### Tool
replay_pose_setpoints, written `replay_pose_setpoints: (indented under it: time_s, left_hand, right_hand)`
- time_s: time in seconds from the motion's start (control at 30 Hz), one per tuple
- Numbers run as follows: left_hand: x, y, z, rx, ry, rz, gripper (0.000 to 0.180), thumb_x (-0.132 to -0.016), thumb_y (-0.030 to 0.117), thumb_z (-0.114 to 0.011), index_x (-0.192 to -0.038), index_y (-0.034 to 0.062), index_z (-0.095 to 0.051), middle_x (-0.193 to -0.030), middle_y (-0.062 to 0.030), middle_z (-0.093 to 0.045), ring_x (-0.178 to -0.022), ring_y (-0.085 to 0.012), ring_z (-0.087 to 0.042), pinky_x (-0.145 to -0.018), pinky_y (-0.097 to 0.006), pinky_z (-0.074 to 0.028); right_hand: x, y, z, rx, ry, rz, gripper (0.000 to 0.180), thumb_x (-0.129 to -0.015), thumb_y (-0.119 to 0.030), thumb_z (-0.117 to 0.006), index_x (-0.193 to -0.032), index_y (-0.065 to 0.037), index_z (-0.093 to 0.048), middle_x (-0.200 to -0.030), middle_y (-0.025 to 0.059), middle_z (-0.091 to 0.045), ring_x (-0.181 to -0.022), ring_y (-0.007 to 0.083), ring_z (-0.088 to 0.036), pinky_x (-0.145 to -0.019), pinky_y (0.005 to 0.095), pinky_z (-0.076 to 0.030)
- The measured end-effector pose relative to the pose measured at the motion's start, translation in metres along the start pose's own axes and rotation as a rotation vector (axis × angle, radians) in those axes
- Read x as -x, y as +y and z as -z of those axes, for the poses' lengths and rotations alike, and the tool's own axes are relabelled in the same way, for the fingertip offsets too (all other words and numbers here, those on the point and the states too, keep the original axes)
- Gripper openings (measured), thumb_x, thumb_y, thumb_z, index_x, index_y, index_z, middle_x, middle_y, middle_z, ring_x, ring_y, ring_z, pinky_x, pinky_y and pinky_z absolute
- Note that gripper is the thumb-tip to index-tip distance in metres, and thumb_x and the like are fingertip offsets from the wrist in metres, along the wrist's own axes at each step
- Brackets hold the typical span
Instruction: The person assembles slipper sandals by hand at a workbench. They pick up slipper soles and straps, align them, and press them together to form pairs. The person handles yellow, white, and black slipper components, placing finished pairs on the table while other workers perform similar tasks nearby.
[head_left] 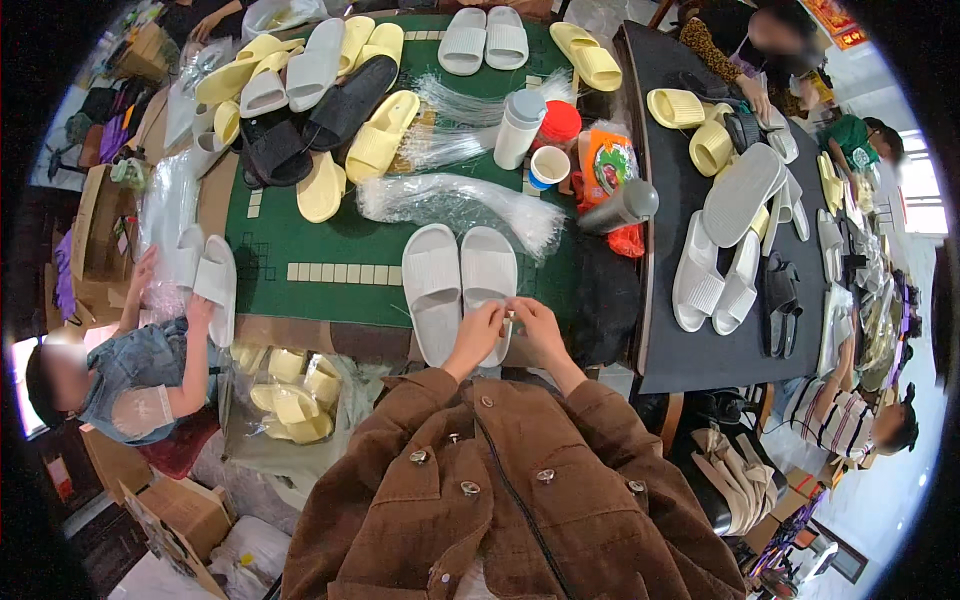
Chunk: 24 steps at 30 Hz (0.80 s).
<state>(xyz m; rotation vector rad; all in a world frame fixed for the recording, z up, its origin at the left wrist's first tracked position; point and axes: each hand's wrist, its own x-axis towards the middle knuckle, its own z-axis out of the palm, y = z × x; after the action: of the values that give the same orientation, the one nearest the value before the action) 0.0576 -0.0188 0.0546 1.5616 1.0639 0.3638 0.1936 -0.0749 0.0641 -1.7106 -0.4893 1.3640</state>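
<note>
A pair of light grey slide slippers lies side by side at the table's near edge, the left slipper (431,270) and the right slipper (488,262) with toes pointing away from me. My left hand (478,335) is closed in a pinch over the heel part of the right slipper. Close beside it, my right hand (538,330) pinches too, the fingertips of both hands almost meeting. Something tiny and pale shows between them, too small to name. Beyond the slippers lies a bundle of clear plastic bags (455,205).
Yellow, grey and black slippers (385,135) cover the table's far left. A grey-lidded bottle (519,130), a paper cup (549,167) and a dark tumbler (622,207) stand right. More slippers lie on the black table (665,350). Co-workers sit at both sides; one (150,385) handles a grey slipper.
</note>
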Motion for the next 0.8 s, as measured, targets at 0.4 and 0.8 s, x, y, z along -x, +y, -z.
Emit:
replay_pose_setpoints:
  time_s: [0.4,0.8]
  left_hand:
    - [0.033,0.011,0.041,-0.348,0.181,-0.127,0.024,-0.091,0.022,-0.047,-0.101,0.0035,-0.059,-0.09,-0.0144,-0.064,-0.079,-0.0309,-0.058,-0.07,-0.04,-0.045]
    - [0.046,-0.064,0.037,1.273,0.112,0.527,0.035,-0.097,0.019,-0.04,-0.124,-0.0034,-0.045,-0.099,-0.0127,-0.062,-0.07,-0.01,-0.05,-0.063,-0.023,-0.044]
  right_hand:
    - [-0.016,0.014,-0.005,-0.521,0.077,-0.144,0.014,-0.091,-0.017,-0.054,-0.092,-0.003,-0.054,-0.09,0.0076,-0.063,-0.08,0.0138,-0.06,-0.067,0.0255,-0.047]
    - [0.023,0.013,-0.017,-0.358,-0.208,-0.189,0.016,-0.093,-0.021,-0.054,-0.095,-0.005,-0.052,-0.092,0.007,-0.061,-0.082,0.0158,-0.061,-0.075,0.028,-0.05]
